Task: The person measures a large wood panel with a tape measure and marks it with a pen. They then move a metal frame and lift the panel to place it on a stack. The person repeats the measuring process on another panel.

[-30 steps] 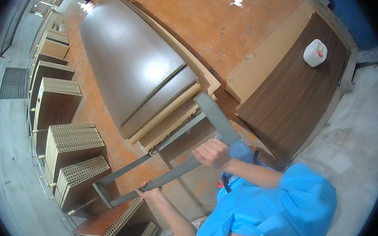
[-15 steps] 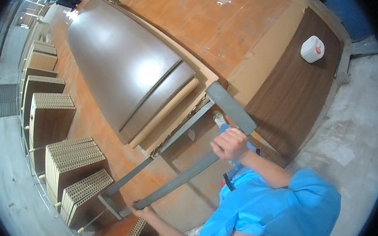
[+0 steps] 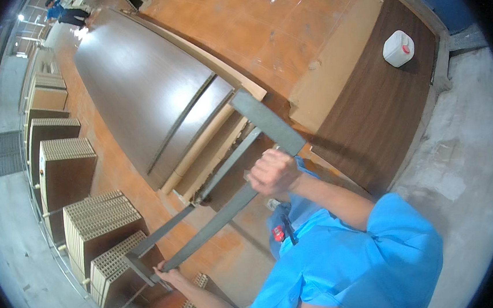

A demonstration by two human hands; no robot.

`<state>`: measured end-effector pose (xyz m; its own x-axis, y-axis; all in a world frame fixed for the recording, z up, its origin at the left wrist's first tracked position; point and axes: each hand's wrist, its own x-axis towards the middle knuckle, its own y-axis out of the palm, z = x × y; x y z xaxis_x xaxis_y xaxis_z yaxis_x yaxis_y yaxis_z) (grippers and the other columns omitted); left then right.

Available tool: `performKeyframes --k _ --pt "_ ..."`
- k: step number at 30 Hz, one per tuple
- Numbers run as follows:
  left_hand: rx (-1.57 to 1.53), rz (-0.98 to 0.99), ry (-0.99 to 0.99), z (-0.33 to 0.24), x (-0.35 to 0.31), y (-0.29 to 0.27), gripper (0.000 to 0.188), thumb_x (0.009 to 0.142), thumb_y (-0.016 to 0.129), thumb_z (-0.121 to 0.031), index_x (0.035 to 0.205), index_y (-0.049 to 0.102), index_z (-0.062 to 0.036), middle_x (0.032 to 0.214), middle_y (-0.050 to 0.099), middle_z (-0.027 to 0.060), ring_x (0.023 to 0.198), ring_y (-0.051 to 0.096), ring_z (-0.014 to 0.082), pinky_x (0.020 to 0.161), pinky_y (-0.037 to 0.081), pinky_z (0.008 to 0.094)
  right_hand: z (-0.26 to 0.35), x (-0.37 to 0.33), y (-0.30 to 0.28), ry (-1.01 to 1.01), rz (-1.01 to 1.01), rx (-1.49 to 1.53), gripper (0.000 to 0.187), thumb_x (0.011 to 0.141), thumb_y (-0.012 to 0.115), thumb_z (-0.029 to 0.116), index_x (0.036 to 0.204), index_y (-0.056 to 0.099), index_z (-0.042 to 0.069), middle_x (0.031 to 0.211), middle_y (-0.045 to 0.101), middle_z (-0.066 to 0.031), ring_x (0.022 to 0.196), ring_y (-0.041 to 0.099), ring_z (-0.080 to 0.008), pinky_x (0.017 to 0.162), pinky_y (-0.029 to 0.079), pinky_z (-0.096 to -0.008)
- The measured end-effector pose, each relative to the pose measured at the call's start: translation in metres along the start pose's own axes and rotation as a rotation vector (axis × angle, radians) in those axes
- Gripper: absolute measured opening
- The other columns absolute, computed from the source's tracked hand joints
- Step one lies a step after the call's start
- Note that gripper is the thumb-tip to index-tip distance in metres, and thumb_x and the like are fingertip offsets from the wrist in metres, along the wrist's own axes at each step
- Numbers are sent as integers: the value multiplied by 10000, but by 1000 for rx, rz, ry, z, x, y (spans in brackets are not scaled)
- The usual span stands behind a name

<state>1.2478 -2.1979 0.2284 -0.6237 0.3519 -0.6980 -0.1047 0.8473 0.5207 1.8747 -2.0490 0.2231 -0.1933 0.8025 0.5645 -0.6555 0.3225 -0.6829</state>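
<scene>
Far left: dark slatted metal grate (image 3: 5,154) set in pale grey concrete floor (image 3: 9,230). Next, row of brown panel stacks with cream, perforated edges (image 3: 95,215). Co-worker in blue top and dark trousers (image 3: 70,15) beyond, top left.

Left grip (image 3: 166,274), bare hand: fingers wrapped on near rail of long grey rectangular frame (image 3: 211,225), by its left end. Frame slants up to the right, in front of the person. Beyond it, low pile of flat brown sheets, glossy top (image 3: 148,80); contact between frame and pile, can't tell.

Right grip (image 3: 272,173), bare hand: clenched round same rail, near the wide right crosspiece. Glossy orange tiled floor (image 3: 284,47) behind.

Right: dark brown wood-grain board (image 3: 375,97) lying flat, white plastic jug with red cap (image 3: 398,48) on it.
</scene>
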Motion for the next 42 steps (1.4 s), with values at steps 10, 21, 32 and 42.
performKeyframes --k 10,21,32,42 --pt "354 -275 15 141 -81 47 466 911 550 -524 579 383 -243 538 438 -64 570 501 138 753 487 459 -102 64 -32 362 -364 -68 268 922 592 274 743 680 94 732 659 -66 766 634 -279 856 459 -424" --pt "415 -424 -45 196 -98 60 414 864 596 -497 660 392 -200 587 416 -31 602 489 163 668 451 396 -138 99 -28 407 -6 -213 480 1004 459 326 618 572 65 617 550 -61 696 548 -259 937 382 -415" --pt "453 -518 12 202 -84 50 462 819 631 -558 706 378 -188 639 416 -37 601 493 146 635 444 348 -138 89 -16 471 -45 -178 427 993 464 218 608 554 58 637 568 -60 700 555 -261 935 390 -424" --pt "472 -461 -7 200 -70 47 450 821 628 -542 737 360 -190 640 392 -41 593 484 138 640 433 339 -135 87 -11 432 -115 -155 440 1000 458 233 617 573 48 647 592 -65 707 572 -265 914 406 -417"
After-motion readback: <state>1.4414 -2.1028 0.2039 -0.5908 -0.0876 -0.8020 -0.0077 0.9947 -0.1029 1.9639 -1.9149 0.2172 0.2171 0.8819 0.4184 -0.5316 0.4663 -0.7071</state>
